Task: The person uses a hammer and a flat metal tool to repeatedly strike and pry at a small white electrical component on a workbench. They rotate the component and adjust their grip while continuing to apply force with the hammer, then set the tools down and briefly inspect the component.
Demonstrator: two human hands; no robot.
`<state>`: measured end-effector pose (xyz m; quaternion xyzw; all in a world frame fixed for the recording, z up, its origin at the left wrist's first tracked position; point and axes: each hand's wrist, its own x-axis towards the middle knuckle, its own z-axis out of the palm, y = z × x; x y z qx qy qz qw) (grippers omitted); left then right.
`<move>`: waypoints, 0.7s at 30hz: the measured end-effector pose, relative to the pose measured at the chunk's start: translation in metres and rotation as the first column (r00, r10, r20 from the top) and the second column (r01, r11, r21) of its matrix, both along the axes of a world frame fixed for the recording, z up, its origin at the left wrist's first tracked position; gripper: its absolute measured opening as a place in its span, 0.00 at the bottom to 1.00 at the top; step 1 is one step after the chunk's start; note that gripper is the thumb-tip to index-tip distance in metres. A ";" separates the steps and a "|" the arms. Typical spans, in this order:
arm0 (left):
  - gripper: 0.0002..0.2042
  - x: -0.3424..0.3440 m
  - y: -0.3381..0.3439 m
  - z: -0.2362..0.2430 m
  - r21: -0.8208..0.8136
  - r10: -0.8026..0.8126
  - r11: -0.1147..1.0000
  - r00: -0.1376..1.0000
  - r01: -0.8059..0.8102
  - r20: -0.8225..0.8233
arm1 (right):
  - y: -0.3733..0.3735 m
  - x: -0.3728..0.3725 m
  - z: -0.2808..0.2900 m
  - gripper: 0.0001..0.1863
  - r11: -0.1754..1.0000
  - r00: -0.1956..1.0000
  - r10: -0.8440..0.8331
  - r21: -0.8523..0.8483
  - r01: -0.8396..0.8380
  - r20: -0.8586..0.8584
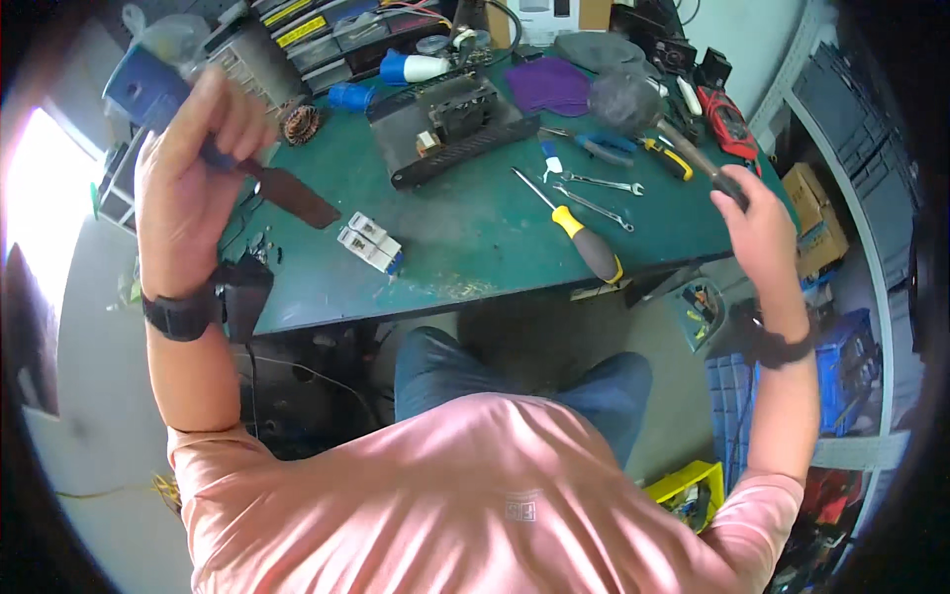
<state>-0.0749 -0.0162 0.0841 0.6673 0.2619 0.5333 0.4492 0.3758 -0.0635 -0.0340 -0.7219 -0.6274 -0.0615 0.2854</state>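
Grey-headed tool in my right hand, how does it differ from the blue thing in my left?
Color: the grey-headed tool has a brown shaft; the blue thing is mainly blue. Shape: the grey-headed tool has a rounded head on a slim shaft; the blue thing's visible end is thick. Grip: the right hand holds the grey-headed tool's handle end; the left hand partly covers the blue thing. Both are held.

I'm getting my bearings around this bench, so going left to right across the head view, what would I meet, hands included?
Left hand, white-and-blue electrical block, yellow-and-grey screwdriver, yellow-and-black tool handle, right hand, cardboard boxes.
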 end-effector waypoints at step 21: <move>0.18 0.016 -0.038 -0.126 -0.110 0.193 0.979 0.953 -0.172 0.233 | 0.121 0.028 -0.082 0.19 0.974 0.925 -0.037 -0.195 0.119 0.377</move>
